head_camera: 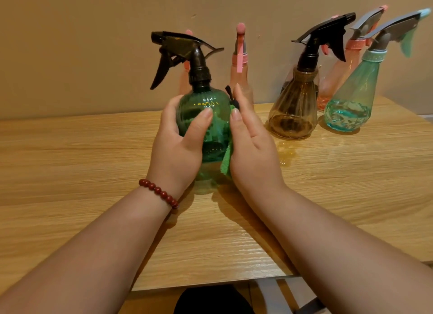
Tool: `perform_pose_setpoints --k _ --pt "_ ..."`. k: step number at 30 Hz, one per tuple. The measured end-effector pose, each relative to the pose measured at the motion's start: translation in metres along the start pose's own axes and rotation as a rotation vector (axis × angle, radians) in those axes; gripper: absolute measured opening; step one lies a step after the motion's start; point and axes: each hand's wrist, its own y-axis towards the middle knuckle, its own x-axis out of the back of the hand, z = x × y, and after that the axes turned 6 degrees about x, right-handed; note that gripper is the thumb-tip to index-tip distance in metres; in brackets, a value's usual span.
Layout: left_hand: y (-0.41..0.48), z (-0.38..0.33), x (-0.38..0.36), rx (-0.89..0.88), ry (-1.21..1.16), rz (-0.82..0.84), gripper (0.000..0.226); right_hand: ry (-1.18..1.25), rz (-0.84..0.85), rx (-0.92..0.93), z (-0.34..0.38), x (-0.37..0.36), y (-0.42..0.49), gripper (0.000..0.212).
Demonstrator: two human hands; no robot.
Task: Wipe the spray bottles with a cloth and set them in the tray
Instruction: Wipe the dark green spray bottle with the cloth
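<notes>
A green ribbed spray bottle (220,128) with a black trigger head (187,53) stands upright on the wooden table (82,163), nozzle to the left. My left hand (178,147) grips its left side, thumb curled across the front. My right hand (254,149) lies flat against the bottle's right side with straight fingers and presses a green cloth (226,161) to it. Only the cloth's edge and a black loop show beside my fingers.
Along the wall stand an amber bottle (293,112) with a black head, a teal bottle (351,103), a pink bottle (239,67) right behind my hands, and another pink bottle (337,79) at the back right. The table's front edge (210,284) is near my body.
</notes>
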Motion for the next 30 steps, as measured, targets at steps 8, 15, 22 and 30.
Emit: perform_pose_setpoints --k 8,15,22,30 --pt "-0.003 0.003 -0.002 -0.015 0.218 0.138 0.064 0.154 -0.099 -0.166 -0.001 0.013 0.012 0.039" --pt "-0.003 -0.001 0.001 -0.006 0.024 -0.017 0.062 0.159 0.041 -0.112 0.000 0.006 0.001 0.042" --pt "-0.005 -0.006 0.003 0.102 -0.131 0.046 0.061 0.470 -0.019 -0.328 0.003 0.009 0.011 0.032" --pt "-0.002 -0.005 0.001 0.019 -0.042 0.042 0.045 0.247 -0.051 -0.140 0.000 0.015 0.009 0.037"
